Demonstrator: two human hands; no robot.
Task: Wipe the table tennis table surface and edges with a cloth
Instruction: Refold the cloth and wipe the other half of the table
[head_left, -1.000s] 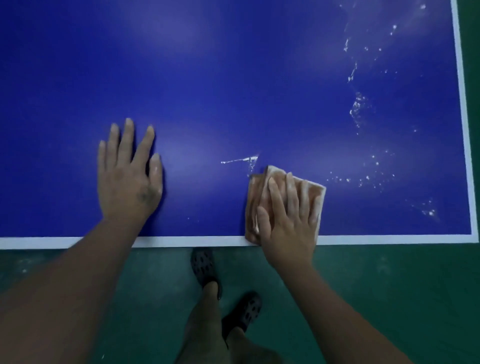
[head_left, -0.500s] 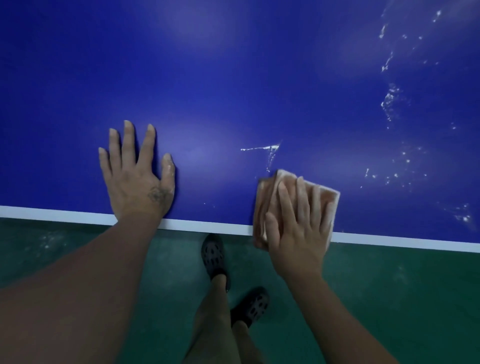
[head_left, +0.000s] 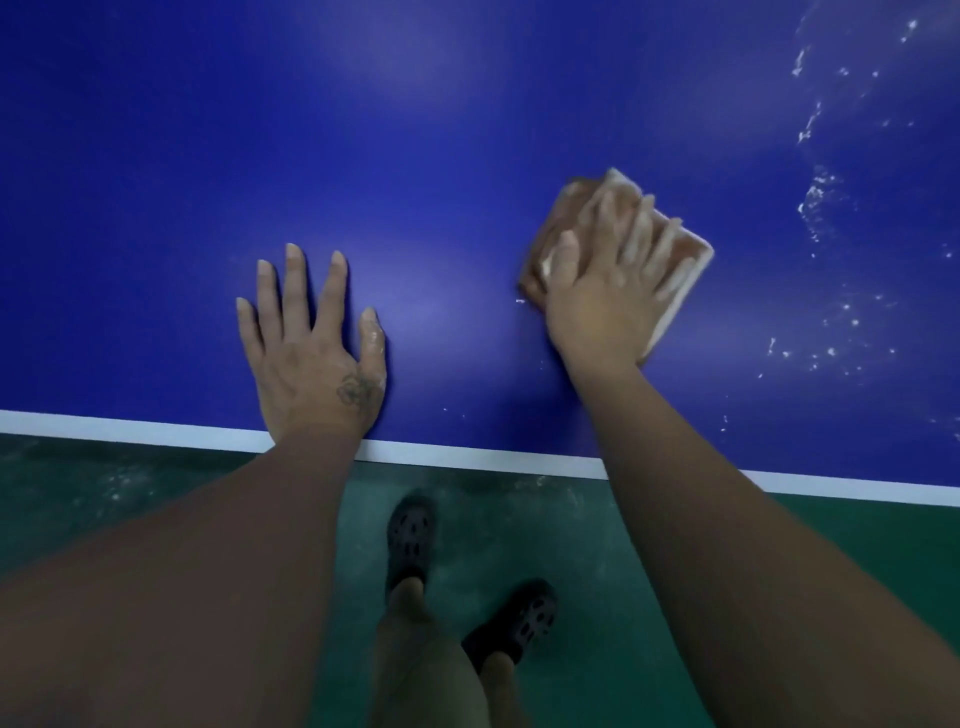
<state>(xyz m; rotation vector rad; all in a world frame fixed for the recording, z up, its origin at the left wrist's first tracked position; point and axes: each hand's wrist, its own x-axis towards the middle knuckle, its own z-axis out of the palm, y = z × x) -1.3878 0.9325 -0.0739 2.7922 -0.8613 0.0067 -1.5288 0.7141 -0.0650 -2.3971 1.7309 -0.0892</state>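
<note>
Your left hand (head_left: 311, 358) is flat on the bench (head_left: 467, 130), palm down, fingers straight and spread, holding nothing. The heel of the palm sits just inside the white edge line (head_left: 467, 458) on the near side. There's a small dark tattoo (head_left: 356, 389) on the back of the hand near the thumb base, and pale residue on the thumb.

Your right hand (head_left: 597, 299) is at 2 o'clock from the left one, well apart from it and further in from the edge. It presses down on the cloth (head_left: 688, 260) with straight, splayed fingers, flat on top and not curled round it. The fingers are motion-blurred, so finer contact detail is unreadable.

The cloth is folded, tan-orange with a paler border, and lies flat on the blue surface under the right hand. It shows past the fingertips at 12 to 2 o'clock and past the thumb side at 10 o'clock. It's apart from the edge line.

White specks (head_left: 821, 200) are scattered on the bench from 1 to 4 o'clock of the cloth, up to the frame's top right corner. There are a few tiny flecks near the edge line between your arms.

Below the bench is green floor (head_left: 571, 535), with pale smudges at 8 o'clock of frame. Your feet, in black perforated clogs (head_left: 410, 540), are at 6 o'clock, one ahead of the other.
</note>
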